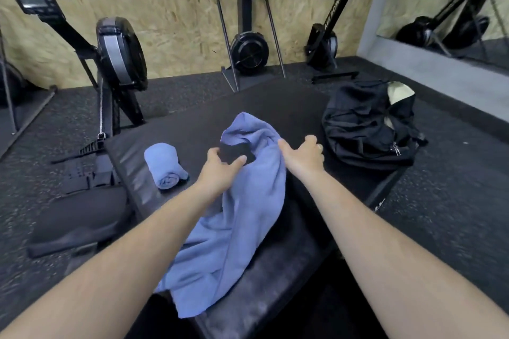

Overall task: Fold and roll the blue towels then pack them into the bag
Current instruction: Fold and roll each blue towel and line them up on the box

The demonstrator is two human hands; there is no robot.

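Observation:
A loose blue towel (237, 217) lies crumpled along the black padded mat (289, 107), its far end lifted. My left hand (223, 165) grips that raised end at its left edge, next to a dark gap in the cloth. My right hand (304, 155) holds the right edge of the same towel, fingers curled round the fabric. A second blue towel (165, 164), rolled up, rests on the mat to the left. The black bag (366, 126) sits on the mat's far right, its top open and showing a pale lining.
Rowing machines stand around the mat: one at the left (118, 55), one at the back centre (249, 49), one at the back right (323, 44). A mirror (454, 8) covers the right wall. Speckled rubber floor (454, 201) surrounds the mat.

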